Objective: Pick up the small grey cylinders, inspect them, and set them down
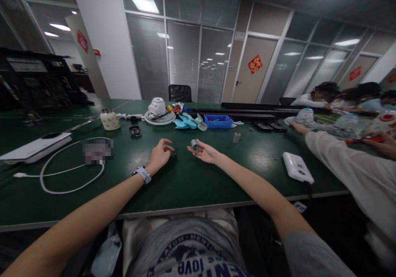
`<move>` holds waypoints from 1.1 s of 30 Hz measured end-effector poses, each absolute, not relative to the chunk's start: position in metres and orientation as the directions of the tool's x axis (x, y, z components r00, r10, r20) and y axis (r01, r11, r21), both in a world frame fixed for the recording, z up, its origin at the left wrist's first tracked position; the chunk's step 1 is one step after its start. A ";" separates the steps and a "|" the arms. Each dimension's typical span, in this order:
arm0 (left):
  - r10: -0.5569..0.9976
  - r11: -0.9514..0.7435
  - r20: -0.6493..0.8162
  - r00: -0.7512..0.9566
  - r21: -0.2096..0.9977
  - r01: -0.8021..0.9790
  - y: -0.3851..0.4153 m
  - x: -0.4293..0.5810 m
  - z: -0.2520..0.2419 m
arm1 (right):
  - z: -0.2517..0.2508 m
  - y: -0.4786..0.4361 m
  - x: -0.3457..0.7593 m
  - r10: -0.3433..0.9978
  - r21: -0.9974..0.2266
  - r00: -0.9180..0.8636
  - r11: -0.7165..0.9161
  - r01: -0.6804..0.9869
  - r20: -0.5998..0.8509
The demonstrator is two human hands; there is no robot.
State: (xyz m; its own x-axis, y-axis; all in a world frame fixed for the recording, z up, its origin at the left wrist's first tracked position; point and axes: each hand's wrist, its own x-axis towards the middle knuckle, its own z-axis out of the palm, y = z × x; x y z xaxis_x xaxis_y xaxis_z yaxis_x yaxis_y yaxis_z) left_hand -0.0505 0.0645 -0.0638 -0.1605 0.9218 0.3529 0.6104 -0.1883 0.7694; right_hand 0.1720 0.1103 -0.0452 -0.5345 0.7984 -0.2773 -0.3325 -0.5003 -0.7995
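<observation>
My right hand (pixel 208 152) holds a small silver metal cylinder (pixel 194 145) in its fingers, just above the table, with one round end facing me. To its left, my left hand (pixel 161 156) is empty, its fingers apart and slightly curled over the tabletop. A tiny dark piece (pixel 175 154) lies by the left fingertips, too small to make out. A second metal cylinder (pixel 236 137) stands upright on the green table (pixel 185 186), to the right of my right hand.
Behind my hands lie light-blue fan blades (pixel 187 121), a white fan housing (pixel 157 111) and a blue tray (pixel 218 121). A cup (pixel 109 119) and a looped white cable (pixel 58 192) are left. A white box (pixel 297 166) sits right, near a co-worker's sleeve (pixel 334 157).
</observation>
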 end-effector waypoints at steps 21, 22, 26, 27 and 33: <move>0.921 -0.191 0.355 -0.159 0.768 0.612 0.063 -0.050 -0.063 | -0.044 0.109 0.172 0.812 -0.805 -0.520 -0.483 -0.345 -0.265; 0.920 -0.196 0.360 -0.156 0.765 0.614 0.063 -0.050 -0.063 | -0.044 0.109 0.171 0.816 -0.813 -0.517 -0.473 -0.341 -0.258; 0.918 -0.200 0.366 -0.154 0.761 0.617 0.063 -0.050 -0.063 | -0.049 0.108 0.166 0.879 -0.887 -0.438 -0.343 -0.308 -0.188; 0.919 -0.198 0.363 -0.155 0.763 0.615 0.063 -0.050 -0.063 | -0.051 0.109 0.166 0.902 -0.912 -0.402 -0.291 -0.289 -0.160; 0.927 -0.192 0.344 -0.149 0.777 0.600 0.061 -0.049 -0.061 | -0.052 0.109 0.179 0.952 -0.977 -0.221 0.203 -0.063 0.212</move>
State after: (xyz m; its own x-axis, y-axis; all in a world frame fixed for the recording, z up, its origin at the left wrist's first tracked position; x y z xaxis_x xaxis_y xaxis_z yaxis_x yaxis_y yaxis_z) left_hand -0.0492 0.0614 -0.0613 -0.1488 0.9272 0.3439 0.5997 -0.1919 0.7769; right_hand 0.1787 0.1087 -0.0517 -0.2209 0.9519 0.2122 -0.0633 0.2031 -0.9771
